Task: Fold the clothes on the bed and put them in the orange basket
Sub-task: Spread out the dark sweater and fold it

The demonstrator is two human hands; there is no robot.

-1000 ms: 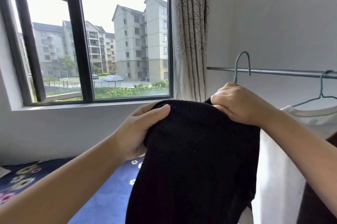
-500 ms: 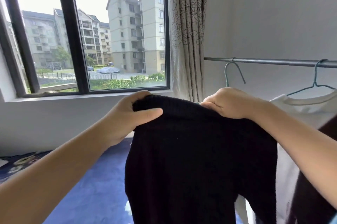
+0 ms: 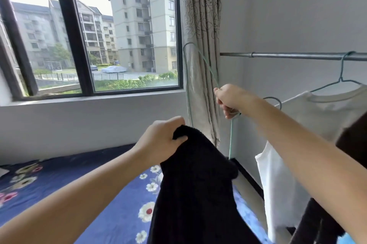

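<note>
A black knitted garment hangs down in front of me over the bed. My left hand grips its top edge in a fist. My right hand holds a thin green wire hanger, which stands free of the garment in front of the curtain. One leg of the hanger runs down from my fist to the garment's right shoulder. The orange basket is out of view.
The bed has a blue flowered sheet, below a window wall. A metal rail at the right carries a white shirt on a green hanger and a dark garment. A patterned curtain hangs beside the window.
The hanger has come off the rail and out of the black garment. My right hand let go of the garment and lifted away with the hanger. My left hand bunched the top edge.
</note>
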